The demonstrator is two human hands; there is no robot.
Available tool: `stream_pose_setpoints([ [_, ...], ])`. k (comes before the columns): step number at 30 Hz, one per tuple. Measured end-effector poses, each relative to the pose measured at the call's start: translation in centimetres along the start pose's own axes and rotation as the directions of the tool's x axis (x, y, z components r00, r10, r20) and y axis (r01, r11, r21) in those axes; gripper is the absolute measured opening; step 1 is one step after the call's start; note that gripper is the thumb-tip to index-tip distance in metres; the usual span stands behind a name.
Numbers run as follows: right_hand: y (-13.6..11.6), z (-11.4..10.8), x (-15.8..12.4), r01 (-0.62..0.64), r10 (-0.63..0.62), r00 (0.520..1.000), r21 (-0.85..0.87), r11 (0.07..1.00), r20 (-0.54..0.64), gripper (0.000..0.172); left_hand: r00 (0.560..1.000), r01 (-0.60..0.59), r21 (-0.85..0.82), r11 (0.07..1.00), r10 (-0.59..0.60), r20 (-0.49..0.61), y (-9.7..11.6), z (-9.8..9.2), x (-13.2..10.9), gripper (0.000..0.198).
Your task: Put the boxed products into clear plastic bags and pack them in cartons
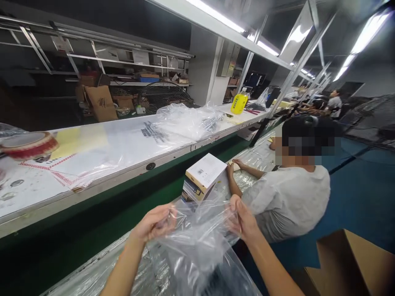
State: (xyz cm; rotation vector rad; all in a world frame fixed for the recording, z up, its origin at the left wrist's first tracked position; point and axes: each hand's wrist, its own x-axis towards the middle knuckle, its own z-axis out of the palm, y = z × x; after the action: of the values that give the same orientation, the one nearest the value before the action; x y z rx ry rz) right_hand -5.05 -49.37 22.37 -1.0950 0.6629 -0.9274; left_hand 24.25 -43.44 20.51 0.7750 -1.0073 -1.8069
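Between my two hands stretches a clear plastic bag point(200, 250), its mouth toward the far side and its body hanging down toward me. My left hand point(159, 222) pinches one edge of the bag, fingers closed. On the other edge my right hand point(240, 218) is closed in the same way. Something dark shows through the lower part of the bag, too unclear to name. Just beyond the bag stands a stack of printed boxes point(205, 174), the top one with a white face and a barcode. It is apart from my fingers, partly behind the film.
A person in a white shirt point(290, 197) sits close on the right, hands on the bench. Along the left runs a white table point(123, 152) with a tape roll point(29, 144), a heap of clear bags point(191, 119) and a yellow bottle point(239, 102). A cardboard box point(354, 263) stands lower right.
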Motion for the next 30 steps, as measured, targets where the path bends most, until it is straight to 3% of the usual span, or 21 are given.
stream_pose_setpoints([
  [2, -2.9, -2.2, 2.1, -0.02, 0.039, 0.991, -0.146, 0.989, 0.127, 0.052, 0.998, 0.054, 0.292, 0.955, -0.04, -0.052, 1.2, -0.9, 0.9, 0.045],
  [4, -5.9, -3.0, 4.1, 0.046, 0.033, 0.978, -0.371, 0.928, 0.204, 0.046, 0.965, -0.038, 0.458, 0.888, 0.152, -0.215, 2.9, -0.1, 2.3, 0.046],
  [6, -8.4, -2.6, 5.7, 0.169, -0.008, 0.964, -0.59, 0.789, 0.266, 0.042, 0.905, -0.142, 0.523, 0.841, 0.324, -0.276, 4.7, 2.7, 3.9, 0.054],
  [7, -9.4, -2.1, 6.3, 0.235, -0.032, 0.954, -0.676, 0.698, 0.298, 0.04, 0.914, -0.128, 0.547, 0.827, 0.312, -0.259, 5.6, 4.6, 4.9, 0.061],
  [9, -11.0, -1.0, 7.2, 0.342, -0.054, 0.927, -0.779, 0.526, 0.371, 0.033, 0.968, 0.021, 0.661, 0.75, 0.15, -0.201, 7.0, 8.5, 6.8, 0.062],
  [11, -12.3, -0.8, 8.0, 0.408, 0.035, 0.882, -0.799, 0.441, 0.47, 0.031, 0.983, 0.146, 0.807, 0.572, 0.007, -0.183, 8.2, 11.3, 8.3, 0.027],
  [12, -12.8, -1.0, 8.5, 0.431, 0.139, 0.836, -0.791, 0.434, 0.531, 0.032, 0.985, 0.156, 0.841, 0.519, -0.021, -0.17, 8.7, 12.1, 8.8, 0.013],
  [13, -13.1, -1.5, 9.0, 0.453, 0.266, 0.753, -0.768, 0.452, 0.601, 0.033, 0.991, 0.131, 0.85, 0.51, -0.034, -0.133, 9.0, 12.3, 9.1, 0.018],
  [15, -13.4, -2.9, 10.3, 0.49, 0.458, 0.495, -0.672, 0.555, 0.739, 0.03, 0.995, 0.086, 0.805, 0.587, -0.097, -0.035, 9.3, 12.0, 9.2, 0.027],
  [18, -11.8, -4.4, 12.0, 0.455, 0.48, 0.123, -0.479, 0.751, 0.869, 0.013, 0.969, 0.142, 0.684, 0.715, -0.242, 0.052, 8.9, 10.9, 8.4, 0.028],
  [19, -10.9, -4.6, 12.2, 0.423, 0.489, 0.038, -0.457, 0.782, 0.872, 0.011, 0.967, 0.169, 0.62, 0.766, -0.25, 0.046, 8.8, 10.6, 8.0, 0.028],
  [21, -8.7, -4.5, 11.8, 0.39, 0.578, -0.077, -0.509, 0.767, 0.813, 0.023, 0.979, 0.202, 0.44, 0.875, -0.198, -0.056, 9.0, 10.4, 7.0, 0.036],
  [22, -7.7, -4.4, 11.2, 0.419, 0.637, -0.097, -0.549, 0.723, 0.764, 0.031, 0.98, 0.196, 0.356, 0.914, -0.167, -0.111, 9.4, 10.2, 6.4, 0.042],
  [23, -6.8, -4.3, 10.5, 0.479, 0.682, -0.078, -0.573, 0.666, 0.727, 0.037, 0.979, 0.181, 0.311, 0.933, -0.142, -0.144, 10.1, 10.1, 5.7, 0.046],
  [25, -5.8, -4.4, 8.6, 0.643, 0.672, 0.05, -0.538, 0.544, 0.739, 0.038, 0.976, 0.203, 0.4, 0.894, -0.15, -0.16, 11.9, 9.5, 4.3, 0.045],
  [27, -6.4, -5.1, 7.1, 0.745, 0.535, 0.189, -0.475, 0.469, 0.824, 0.029, 0.962, 0.273, 0.622, 0.734, -0.212, -0.171, 13.4, 8.7, 2.9, 0.046],
  [28, -7.2, -5.7, 6.5, 0.738, 0.468, 0.243, -0.475, 0.48, 0.85, 0.025, 0.95, 0.305, 0.714, 0.631, -0.253, -0.182, 13.8, 8.2, 2.3, 0.044],
  [30, -9.6, -7.2, 6.0, 0.581, 0.436, 0.351, -0.558, 0.592, 0.828, 0.021, 0.926, 0.325, 0.808, 0.492, -0.34, -0.165, 13.3, 7.2, 1.4, 0.031],
])
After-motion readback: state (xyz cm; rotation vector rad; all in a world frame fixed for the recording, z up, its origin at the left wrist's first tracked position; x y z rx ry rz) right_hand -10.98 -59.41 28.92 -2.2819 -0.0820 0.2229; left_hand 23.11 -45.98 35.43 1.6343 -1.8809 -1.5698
